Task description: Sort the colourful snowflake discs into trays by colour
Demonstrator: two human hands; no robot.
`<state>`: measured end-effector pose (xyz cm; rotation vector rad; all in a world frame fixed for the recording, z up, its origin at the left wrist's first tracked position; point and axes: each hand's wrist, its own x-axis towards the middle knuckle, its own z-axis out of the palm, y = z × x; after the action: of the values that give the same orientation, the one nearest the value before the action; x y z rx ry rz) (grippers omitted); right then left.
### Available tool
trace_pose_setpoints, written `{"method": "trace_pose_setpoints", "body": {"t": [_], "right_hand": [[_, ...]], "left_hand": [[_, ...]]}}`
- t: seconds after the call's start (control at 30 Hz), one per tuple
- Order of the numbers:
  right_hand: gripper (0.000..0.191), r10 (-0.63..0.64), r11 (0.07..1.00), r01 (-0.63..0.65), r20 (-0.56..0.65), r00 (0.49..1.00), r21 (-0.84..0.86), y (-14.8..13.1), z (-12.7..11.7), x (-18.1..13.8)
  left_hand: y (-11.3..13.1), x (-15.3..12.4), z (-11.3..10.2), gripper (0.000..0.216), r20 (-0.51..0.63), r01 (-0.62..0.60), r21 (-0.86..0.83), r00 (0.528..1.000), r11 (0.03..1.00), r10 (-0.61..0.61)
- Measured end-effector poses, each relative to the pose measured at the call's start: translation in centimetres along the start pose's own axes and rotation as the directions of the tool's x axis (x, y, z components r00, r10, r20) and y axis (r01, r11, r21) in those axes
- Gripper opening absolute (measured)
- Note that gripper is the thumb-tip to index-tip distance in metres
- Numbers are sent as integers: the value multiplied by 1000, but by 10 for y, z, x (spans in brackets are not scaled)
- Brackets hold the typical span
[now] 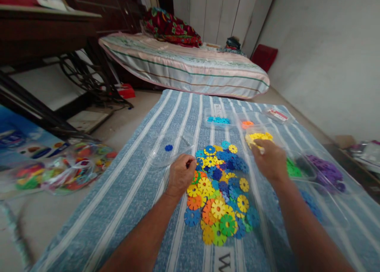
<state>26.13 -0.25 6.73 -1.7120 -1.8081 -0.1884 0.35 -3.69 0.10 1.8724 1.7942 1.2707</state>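
A mixed pile of notched plastic discs (218, 198) in blue, yellow, orange and green lies on the striped cloth. At its left edge is my left hand (180, 175), fingers curled together; what they hold, if anything, is hidden. My right hand (271, 159) reaches over a clear tray of yellow discs (261, 136), its fingers pinched around what looks like a pale yellow disc (261, 150). Left of the pile, a single dark blue disc (168, 147) sits on a clear plastic lid or tray (157, 157).
Clear trays around my right arm hold light blue discs (218, 120), orange discs (247, 124), green discs (293, 168), purple discs (325, 171) and blue discs (310, 204). A clear box with a red label (278, 115) lies at the far right corner. Beyond stands a bed (190, 72).
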Motion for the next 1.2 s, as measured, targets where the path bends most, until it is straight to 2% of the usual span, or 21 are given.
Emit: {"method": "trace_pose_setpoints", "body": {"t": [0.07,0.17,0.3,0.47,0.6,0.8,0.9,1.03,1.2], "right_hand": [[21,-237,947,204,111,965,250,-30,9,-27],[14,-391,870,291,196,899,398,-72,21,-60],[14,-444,877,340,305,843,339,-107,32,-78],[39,-405,912,337,380,831,236,-123,42,-84],[44,-423,902,350,347,837,253,-126,49,-89],[24,-433,892,360,284,856,274,-125,52,-96],[19,-459,871,394,198,866,294,-125,52,-96],[18,-548,802,498,76,833,330,-121,56,-96],[27,-611,746,580,-9,792,328,-112,63,-97]], "left_hand": [[0,0,0,17,10,19,-16,1000,1000,-19],[0,0,-1,17,23,53,-40,998,998,-53],[0,0,-1,17,41,112,-102,993,988,-108],[0,0,-2,17,47,170,-144,985,975,-165],[2,0,-4,16,63,175,-157,984,972,-167],[0,0,-3,17,78,175,-174,983,969,-164],[-1,0,-2,17,86,180,-182,982,967,-167],[0,0,-3,18,87,181,-182,982,966,-168],[2,1,-5,23,103,212,-191,975,958,-195]]}}
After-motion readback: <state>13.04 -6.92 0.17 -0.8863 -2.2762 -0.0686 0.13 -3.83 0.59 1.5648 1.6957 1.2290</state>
